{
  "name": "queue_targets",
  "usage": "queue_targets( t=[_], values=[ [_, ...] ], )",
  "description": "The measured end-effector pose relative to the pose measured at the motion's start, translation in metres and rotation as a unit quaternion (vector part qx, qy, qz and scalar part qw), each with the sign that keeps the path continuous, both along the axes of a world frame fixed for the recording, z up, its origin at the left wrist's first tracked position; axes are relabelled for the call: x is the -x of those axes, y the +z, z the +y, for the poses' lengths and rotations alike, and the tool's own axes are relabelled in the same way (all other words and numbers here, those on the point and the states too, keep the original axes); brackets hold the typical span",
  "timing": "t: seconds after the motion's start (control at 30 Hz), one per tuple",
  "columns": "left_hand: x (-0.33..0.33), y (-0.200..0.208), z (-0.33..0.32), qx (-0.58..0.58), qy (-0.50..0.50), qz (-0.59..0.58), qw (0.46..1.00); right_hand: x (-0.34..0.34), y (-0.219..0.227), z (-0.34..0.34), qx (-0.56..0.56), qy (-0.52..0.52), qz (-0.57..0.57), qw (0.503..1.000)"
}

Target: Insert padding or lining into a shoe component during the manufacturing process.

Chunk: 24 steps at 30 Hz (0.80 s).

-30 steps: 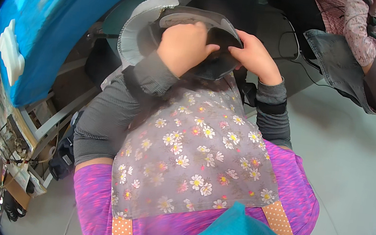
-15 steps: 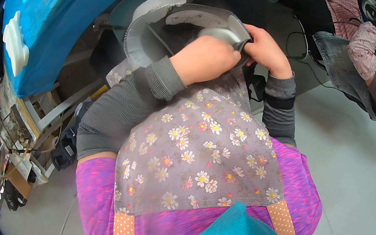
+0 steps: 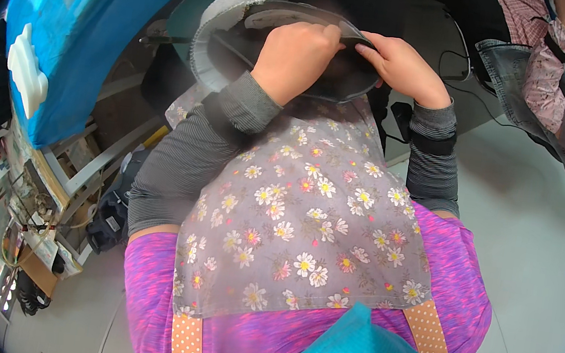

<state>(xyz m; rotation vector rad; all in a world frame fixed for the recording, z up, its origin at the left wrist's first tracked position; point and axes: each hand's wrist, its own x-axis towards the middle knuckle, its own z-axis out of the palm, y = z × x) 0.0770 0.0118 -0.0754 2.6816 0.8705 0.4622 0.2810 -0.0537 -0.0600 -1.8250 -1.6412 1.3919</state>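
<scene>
In front of my apron is a bowl-like dark grey sewn piece (image 3: 350,78), with a thick pale rim (image 3: 206,28) along its left side. I cannot tell what it is for. My right hand (image 3: 407,70) grips its right edge, thumb on the upper side and fingers partly hidden beneath. Over the middle of the opening, my left hand (image 3: 297,59) is closed in a pinch, its fingertips near the right edge. Whatever is in that pinch, if anything, is too small or hidden to make out. Below lies the grey flowered apron (image 3: 313,217) on my lap.
At the left curves a large blue-covered surface (image 3: 99,42) with a white moulded piece (image 3: 26,72) on it. Below it stand a pale metal frame (image 3: 92,168) and cluttered shelves. A co-worker's sleeve (image 3: 548,84) shows at upper right, above thin black cables.
My left hand has moved left and up, away from my right hand. The sewn piece has tilted, and the pale inner part seen before is now mostly out of sight.
</scene>
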Motion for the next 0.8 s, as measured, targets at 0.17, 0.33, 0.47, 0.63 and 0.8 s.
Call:
queue_targets(
  t=[0.17, 0.33, 0.47, 0.63, 0.8],
  values=[
    [0.0, 0.005, 0.0, 0.032, 0.037, 0.005, 0.999, 0.0, 0.001, 0.0, -0.013, 0.011, -0.013, 1.0],
    [0.001, 0.004, 0.002, -0.004, 0.039, 0.011, 0.999, 0.0, -0.004, -0.004, -0.029, -0.019, 0.008, 0.999],
    [-0.001, 0.0, 0.004, -0.017, 0.021, -0.009, 1.0, 0.0, -0.005, -0.004, -0.017, -0.035, 0.038, 0.999],
    [-0.003, 0.003, 0.004, -0.029, 0.018, -0.006, 0.999, -0.001, -0.009, -0.003, -0.048, 0.005, 0.009, 0.999],
    [0.001, -0.003, 0.003, -0.058, 0.011, -0.027, 0.998, -0.002, -0.02, -0.004, -0.11, 0.035, -0.002, 0.993]
  ],
)
